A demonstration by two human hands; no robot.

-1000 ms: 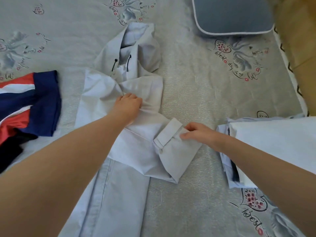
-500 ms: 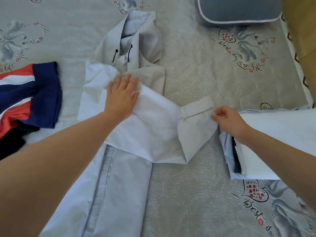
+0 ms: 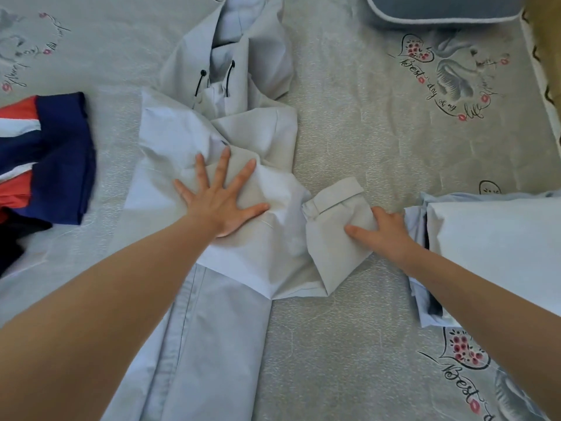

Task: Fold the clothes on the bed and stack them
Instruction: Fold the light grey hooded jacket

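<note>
My left hand [image 3: 220, 197] lies flat, pinning the pale blue hooded jacket [image 3: 212, 299] on the bed [image 3: 349, 344]; my right hand [image 3: 384, 230] pinches its sleeve cuff [image 3: 334, 229]. Risk: sleeve bunches between my hands, creasing the fold.

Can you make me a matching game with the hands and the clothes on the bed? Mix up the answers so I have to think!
Things:
1. left hand
2. right hand
3. red, white and navy top
4. blue cushion

Clues:
A. lies at the left edge of the bed
B. pinches the jacket's cuff
C. sits at the far end of the bed
D. presses flat on the pale jacket, fingers spread

Pairs: 1-D, 2-B, 3-A, 4-C
</note>
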